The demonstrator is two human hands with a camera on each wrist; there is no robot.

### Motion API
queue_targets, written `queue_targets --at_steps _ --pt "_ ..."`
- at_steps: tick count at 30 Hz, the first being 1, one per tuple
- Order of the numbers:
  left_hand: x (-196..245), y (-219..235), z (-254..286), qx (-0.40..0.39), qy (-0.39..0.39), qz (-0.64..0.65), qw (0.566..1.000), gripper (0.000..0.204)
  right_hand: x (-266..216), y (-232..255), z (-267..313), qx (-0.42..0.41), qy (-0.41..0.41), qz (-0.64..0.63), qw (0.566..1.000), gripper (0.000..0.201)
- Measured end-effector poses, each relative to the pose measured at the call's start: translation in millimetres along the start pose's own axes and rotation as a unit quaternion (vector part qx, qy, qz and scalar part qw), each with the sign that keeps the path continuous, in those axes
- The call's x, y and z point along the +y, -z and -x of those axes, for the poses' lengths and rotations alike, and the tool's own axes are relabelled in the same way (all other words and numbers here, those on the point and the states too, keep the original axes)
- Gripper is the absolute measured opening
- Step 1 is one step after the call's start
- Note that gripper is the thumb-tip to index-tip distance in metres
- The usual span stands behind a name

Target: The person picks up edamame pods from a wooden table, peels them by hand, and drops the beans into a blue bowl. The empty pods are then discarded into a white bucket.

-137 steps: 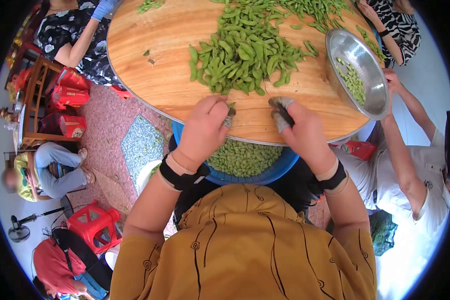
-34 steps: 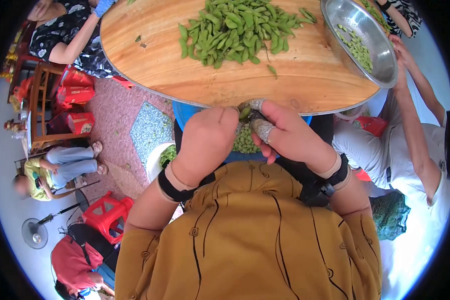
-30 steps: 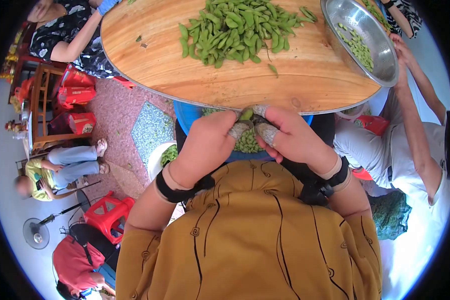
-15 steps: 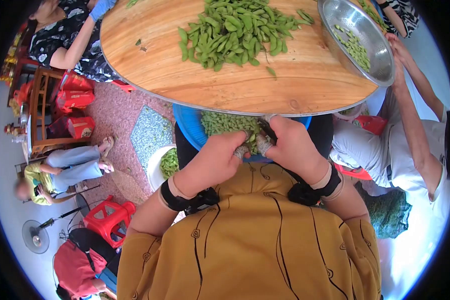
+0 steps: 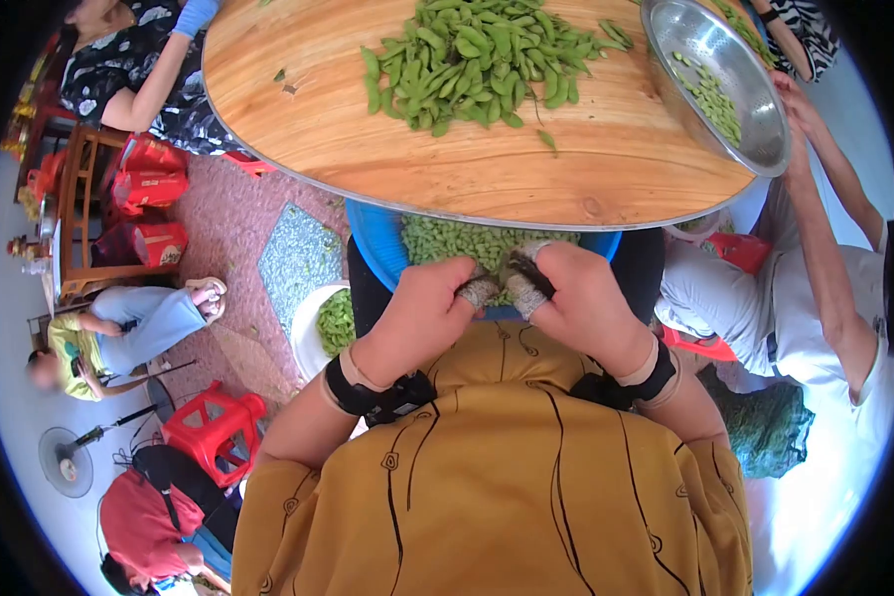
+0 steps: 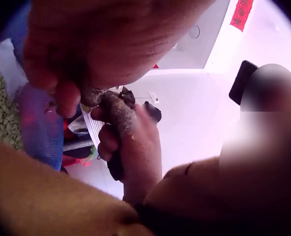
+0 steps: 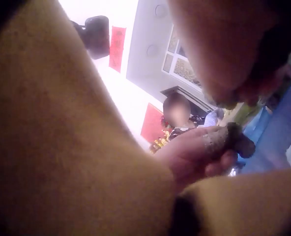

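Note:
Over the blue basin (image 5: 376,243), my left hand (image 5: 429,303) and right hand (image 5: 588,300) meet with thumbs and index fingers curled, their tips wrapped in grey, soiled tape. Between them they pinch a green soybean pod (image 7: 240,114), mostly hidden by fingers in the head view. Shelled soybeans (image 5: 457,238) fill much of the basin below. Ahead of the hands, a heap of unshelled pods (image 5: 472,70) lies on the round wooden table (image 5: 298,129), with one loose pod (image 5: 547,140) in front of it.
A perforated metal bowl (image 5: 666,94) with some beans stands at the table's right, beside a seated person's arms. A white bucket (image 5: 305,328) of green pods or hulls stands left of the basin. A red stool (image 5: 214,422) and other seated people are around.
From apart at the table's edge, my hands have come together and drawn back over the basin. In the last half second they have drawn closer together. The view has shifted slightly.

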State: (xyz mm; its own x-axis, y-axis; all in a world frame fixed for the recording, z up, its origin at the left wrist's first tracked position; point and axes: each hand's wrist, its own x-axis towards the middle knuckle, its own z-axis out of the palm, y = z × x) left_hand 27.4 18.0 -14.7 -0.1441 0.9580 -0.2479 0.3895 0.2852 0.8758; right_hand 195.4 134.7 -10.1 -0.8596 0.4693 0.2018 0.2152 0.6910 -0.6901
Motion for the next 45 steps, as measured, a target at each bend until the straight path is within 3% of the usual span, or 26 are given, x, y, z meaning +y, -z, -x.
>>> queue_targets --at_steps 1,4,5,6,7,9,10,13,14,15,16,17,18,21,24,25,27,28,32,34,37,38,39,40,42,45 --pt "0.4 -0.1 -0.2 0.014 -0.073 -0.095 0.993 0.017 1.6 -0.6 1.3 0.003 -0.002 0.001 1.000 0.022" --pt "1.1 3.7 2.0 -0.019 -0.169 -0.109 0.979 0.014 4.6 3.4 -0.1 -0.056 -0.047 -0.122 0.990 0.018" --pt "5.1 6.0 4.5 -0.020 -0.171 -0.109 0.979 0.014 0.6 11.3 -2.8 -0.130 -0.177 -0.280 0.935 0.016" --pt "13.4 10.1 7.4 -0.074 -0.095 0.002 0.993 0.012 -1.4 16.1 -5.0 -0.196 -0.297 -0.424 0.833 0.015" --pt "18.3 12.4 8.5 -0.127 -0.017 0.113 0.985 0.011 -0.3 17.4 -5.9 -0.194 -0.296 -0.424 0.834 0.015" --pt "18.0 11.8 8.2 -0.143 0.019 0.194 0.970 0.012 1.7 19.9 -7.2 -0.218 -0.282 -0.478 0.803 0.016" --pt "17.2 11.2 8.1 -0.157 0.058 0.274 0.947 0.012 1.6 20.6 -8.0 -0.216 -0.281 -0.477 0.804 0.016" --pt "11.9 8.3 7.9 -0.161 0.042 0.306 0.937 0.012 3.4 19.8 -8.5 -0.207 -0.256 -0.467 0.821 0.014" --pt "8.3 6.4 7.6 -0.161 0.041 0.306 0.937 0.012 8.1 15.2 -5.6 -0.191 -0.203 -0.393 0.876 0.013" --pt "4.3 4.2 7.1 -0.150 0.000 0.244 0.958 0.011 11.7 10.9 -3.3 -0.172 -0.149 -0.314 0.922 0.011" --pt "2.2 3.0 6.7 -0.138 -0.041 0.181 0.973 0.010 12.8 6.9 -2.8 -0.172 -0.149 -0.314 0.922 0.011" --pt "1.6 4.2 6.3 -0.139 -0.042 0.180 0.973 0.010 12.6 2.6 -3.3 -0.128 -0.085 -0.155 0.976 0.011" --pt "0.7 6.6 5.6 -0.111 -0.084 0.071 0.988 0.009 12.3 -0.3 -3.5 -0.080 -0.019 0.010 0.997 0.011" --pt "-6.6 19.0 11.5 -0.061 -0.123 -0.106 0.985 0.009 10.2 -3.3 -0.6 -0.067 0.035 0.041 0.996 0.013" --pt "-34.9 34.8 37.1 -0.030 -0.008 -0.341 0.940 0.011 -0.3 17.3 -17.7 -0.038 0.012 0.015 0.999 0.014" --pt "-49.8 40.5 49.2 -0.030 -0.007 -0.342 0.939 0.011 -0.5 23.3 -24.7 -0.037 0.013 0.013 0.999 0.014" --pt "-71.6 48.9 67.2 -0.059 0.129 -0.500 0.854 0.018 5.5 34.2 -42.5 0.083 -0.044 0.058 0.994 0.016" --pt "-70.0 50.1 66.6 -0.058 0.128 -0.501 0.854 0.018 12.9 36.9 -53.8 0.085 -0.044 0.058 0.994 0.016" --pt "-36.3 46.4 48.5 -0.037 0.114 -0.460 0.880 0.026 38.9 39.6 -84.3 0.099 -0.071 0.173 0.977 0.018" --pt "-25.7 39.8 31.7 0.055 -0.014 -0.232 0.971 0.025 36.9 42.2 -87.5 0.081 -0.073 0.186 0.976 0.018" --pt "0.3 22.3 2.3 0.107 -0.090 -0.059 0.988 0.023 17.7 41.1 -71.5 0.038 -0.113 0.088 0.989 0.018" --pt "9.7 17.4 -6.6 0.072 -0.063 0.095 0.991 0.022 10.9 36.6 -64.4 0.012 -0.209 -0.125 0.970 0.017" --pt "16.2 14.7 -14.2 0.034 -0.036 0.248 0.968 0.023 5.2 32.9 -57.5 -0.014 -0.294 -0.329 0.897 0.017" --pt "19.8 14.2 -21.2 0.035 -0.036 0.251 0.967 0.023 2.4 28.1 -50.0 -0.015 -0.295 -0.327 0.898 0.017" --pt "24.4 12.8 -30.5 -0.074 0.050 0.348 0.933 0.024 2.8 17.1 -35.9 0.010 -0.257 -0.456 0.852 0.014" --pt "15.7 3.9 -31.2 -0.068 0.024 0.351 0.934 0.021 4.6 19.0 -27.4 0.021 -0.263 -0.454 0.851 0.013"
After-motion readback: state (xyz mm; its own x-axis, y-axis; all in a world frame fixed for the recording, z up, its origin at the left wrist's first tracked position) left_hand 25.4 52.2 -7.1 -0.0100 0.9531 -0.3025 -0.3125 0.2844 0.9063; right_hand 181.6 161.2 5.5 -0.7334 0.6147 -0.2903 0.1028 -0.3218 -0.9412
